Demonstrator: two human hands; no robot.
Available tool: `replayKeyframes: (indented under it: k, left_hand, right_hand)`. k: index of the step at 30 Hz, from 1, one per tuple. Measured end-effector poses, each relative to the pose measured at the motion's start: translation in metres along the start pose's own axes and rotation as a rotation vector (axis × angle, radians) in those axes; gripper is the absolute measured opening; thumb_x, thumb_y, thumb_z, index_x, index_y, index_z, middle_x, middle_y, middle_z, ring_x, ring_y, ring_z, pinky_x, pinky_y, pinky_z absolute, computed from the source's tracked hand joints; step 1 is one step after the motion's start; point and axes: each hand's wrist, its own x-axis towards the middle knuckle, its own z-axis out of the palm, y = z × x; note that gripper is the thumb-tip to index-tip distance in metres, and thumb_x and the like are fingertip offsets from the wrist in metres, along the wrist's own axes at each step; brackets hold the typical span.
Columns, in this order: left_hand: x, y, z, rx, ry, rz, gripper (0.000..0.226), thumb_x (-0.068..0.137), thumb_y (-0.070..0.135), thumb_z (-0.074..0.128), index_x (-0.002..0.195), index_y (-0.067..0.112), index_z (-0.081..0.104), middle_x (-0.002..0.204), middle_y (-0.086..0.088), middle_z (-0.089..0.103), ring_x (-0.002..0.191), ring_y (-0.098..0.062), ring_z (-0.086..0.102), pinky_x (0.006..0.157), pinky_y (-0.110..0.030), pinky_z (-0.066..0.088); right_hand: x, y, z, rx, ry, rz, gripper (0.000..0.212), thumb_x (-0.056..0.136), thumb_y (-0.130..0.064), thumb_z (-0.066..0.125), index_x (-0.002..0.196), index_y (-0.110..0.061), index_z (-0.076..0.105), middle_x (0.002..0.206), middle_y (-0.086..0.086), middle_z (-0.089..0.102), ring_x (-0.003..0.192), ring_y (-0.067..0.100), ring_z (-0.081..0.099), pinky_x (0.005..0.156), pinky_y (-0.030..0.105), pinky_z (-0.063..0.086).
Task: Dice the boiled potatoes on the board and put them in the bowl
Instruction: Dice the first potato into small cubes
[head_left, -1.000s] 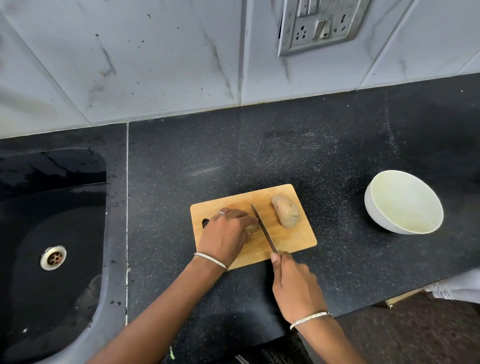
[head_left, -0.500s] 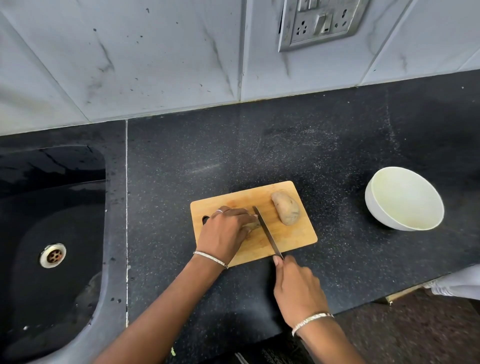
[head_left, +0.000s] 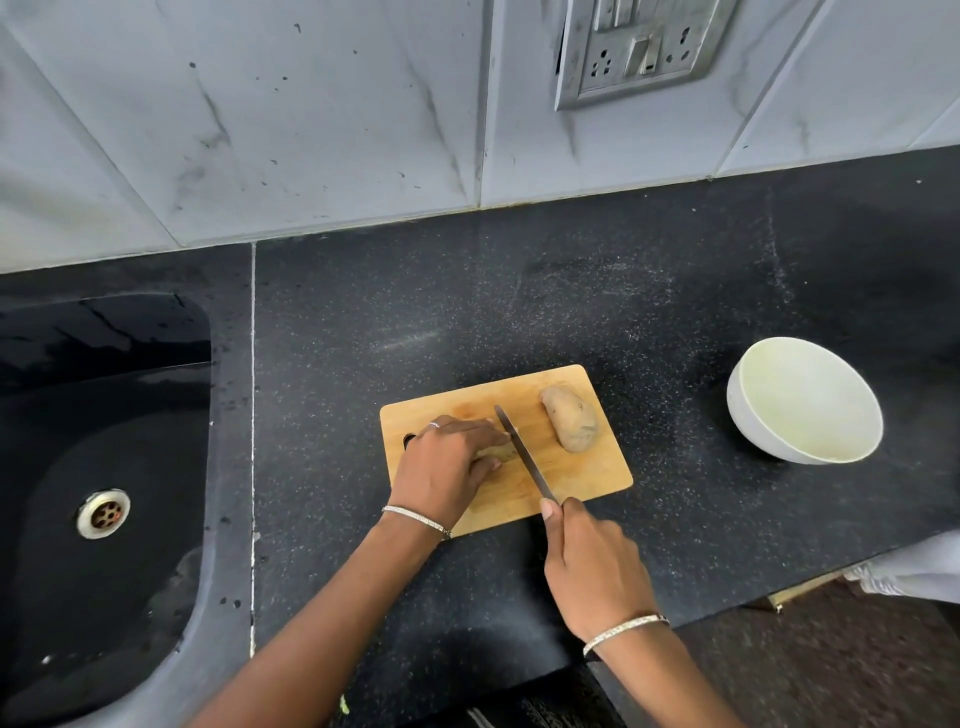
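Note:
A small wooden cutting board (head_left: 587, 478) lies on the black counter. My left hand (head_left: 447, 470) presses down on a potato (head_left: 498, 451) near the board's middle, and covers most of it. My right hand (head_left: 592, 566) grips a knife (head_left: 524, 457) by its handle, the blade lying right against my left fingertips on the potato. A second, whole brown potato (head_left: 571, 418) rests at the board's far right corner. The white bowl (head_left: 802, 400) sits tilted on the counter to the right, with nothing in it.
A black sink (head_left: 104, 467) with a metal drain (head_left: 103, 513) lies to the left. A tiled wall with a socket plate (head_left: 639, 47) stands behind. The counter's front edge runs at the lower right, with a white cloth (head_left: 914, 571) past it.
The knife blade has slid a little forward along the potato under my left hand. Both hands otherwise keep their places; the view has shifted slightly.

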Motion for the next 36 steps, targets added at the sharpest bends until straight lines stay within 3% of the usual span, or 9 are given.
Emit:
replayKeyframes:
  k: [14, 23, 27, 30, 36]
  left_hand:
    - [0.001, -0.002, 0.003, -0.043, 0.026, -0.03, 0.025, 0.08, 0.028, 0.075, 0.104, 0.033, 0.072, 0.113, 0.015, 0.069, 0.106, -0.014, 0.062, 0.078, -0.03, 0.049]
    - [-0.002, -0.003, 0.001, -0.062, 0.08, -0.029, 0.03, 0.075, 0.028, 0.079, 0.104, 0.029, 0.071, 0.098, 0.009, 0.072, 0.093, -0.02, 0.064, 0.069, -0.031, 0.049]
    - [-0.004, -0.006, -0.001, -0.104, 0.07, -0.025, 0.031, 0.074, 0.03, 0.08, 0.103, 0.029, 0.07, 0.098, 0.01, 0.072, 0.093, -0.017, 0.065, 0.073, -0.03, 0.05]
    - [-0.005, -0.007, -0.003, -0.106, 0.053, -0.012, 0.03, 0.077, 0.027, 0.077, 0.106, 0.028, 0.07, 0.105, 0.011, 0.071, 0.099, -0.015, 0.063, 0.08, -0.032, 0.052]
    - [-0.003, -0.006, -0.002, -0.111, 0.036, -0.031, 0.028, 0.077, 0.025, 0.076, 0.105, 0.027, 0.071, 0.105, 0.01, 0.071, 0.099, -0.017, 0.064, 0.081, -0.033, 0.053]
  right_hand:
    - [0.006, -0.01, 0.018, -0.103, -0.007, 0.026, 0.043, 0.103, -0.046, 0.019, 0.117, -0.017, 0.048, 0.1, 0.008, 0.067, 0.097, 0.034, 0.065, 0.061, 0.036, 0.038]
    - [-0.013, 0.009, 0.0, -0.011, 0.001, -0.009, 0.043, 0.1, -0.052, 0.011, 0.095, -0.024, 0.044, 0.076, -0.003, 0.057, 0.08, 0.027, 0.066, 0.058, 0.032, 0.04]
    - [-0.004, 0.0, -0.001, 0.001, 0.008, -0.034, 0.043, 0.101, -0.051, 0.014, 0.098, -0.023, 0.047, 0.076, -0.002, 0.056, 0.081, 0.03, 0.065, 0.059, 0.035, 0.04]
    - [-0.002, -0.004, -0.001, -0.001, 0.007, -0.031, 0.043, 0.101, -0.051, 0.016, 0.098, -0.022, 0.047, 0.081, 0.001, 0.061, 0.084, 0.032, 0.065, 0.062, 0.038, 0.046]
    - [0.0, -0.017, 0.004, -0.057, -0.009, 0.016, 0.043, 0.103, -0.046, 0.018, 0.113, -0.018, 0.048, 0.097, 0.006, 0.066, 0.096, 0.034, 0.065, 0.063, 0.036, 0.041]
